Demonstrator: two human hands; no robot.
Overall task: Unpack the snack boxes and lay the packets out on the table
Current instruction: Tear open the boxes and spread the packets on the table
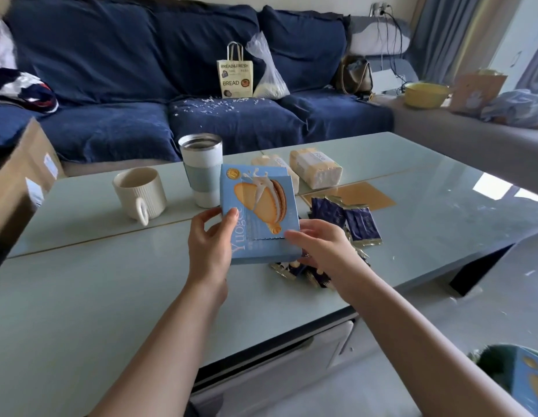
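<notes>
1. Over the table [111, 296], just above its near middle, I have the blue box [260, 215] tilted up between both hands.
2. My left hand [209, 248] grips its left edge, thumb on the front, fingers curled behind.
3. My right hand [319, 246] pinches the lower right corner, thumb on top.
4. Dark packets [359, 225] lie on the table just right of the box and under it.
5. A mug [140, 192] and tumbler [203, 170] stand behind.

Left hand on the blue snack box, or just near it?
Touching. Head view: left hand grips the blue snack box at its left edge, thumb across the front.
</notes>
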